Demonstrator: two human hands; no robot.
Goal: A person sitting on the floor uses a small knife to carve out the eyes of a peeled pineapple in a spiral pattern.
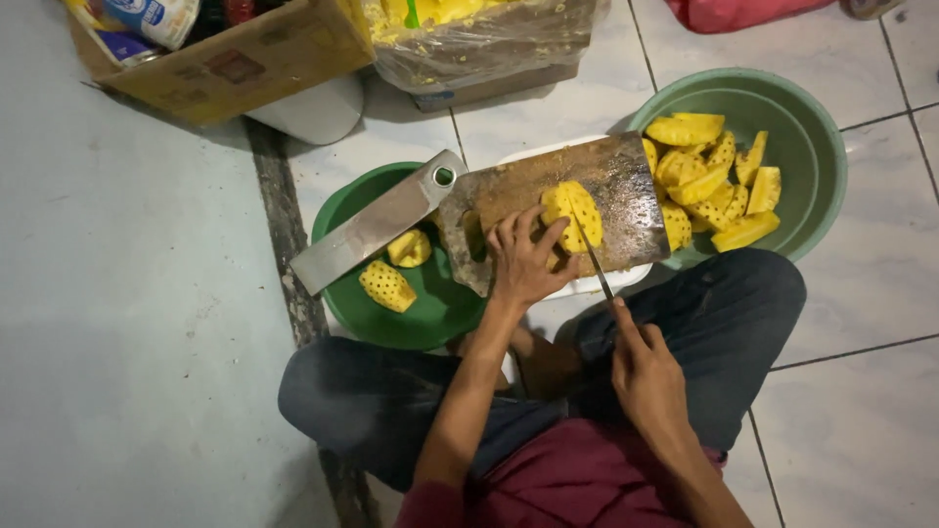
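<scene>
1. Head view, looking straight down at a person sitting cross-legged on a tiled floor (861,430), dark trousers and a dark red top.
2. The left hand (523,259) is spread out, fingers pressing on a peeled pineapple piece (572,215) to pin it on the cutting board (626,186). It's a steadying press rather than a wrapped grip.
3. The right hand (646,376) is closed around the handle of a thin knife (590,252). The blade runs up and away from the hand and its far end sits against the pineapple piece, right beside the left fingertips.
4. The cutting board is wet, worn and brownish, lying across a white tray (587,286) that peeks out at the near and far edges.
5. Left of the board there's a dark green bowl (411,318) with two pineapple chunks (388,286) in it. A big cleaver (377,223) lies across its far rim, one end touching the board.
6. Right of the board is a lighter green basin (812,156) holding a pile of yellow pineapple wedges (709,181), some touching the board's right edge.
7. Far side: a cardboard box (245,59) at the far left, and a plastic-covered box (489,44) with yellow scraps next to it.
</scene>
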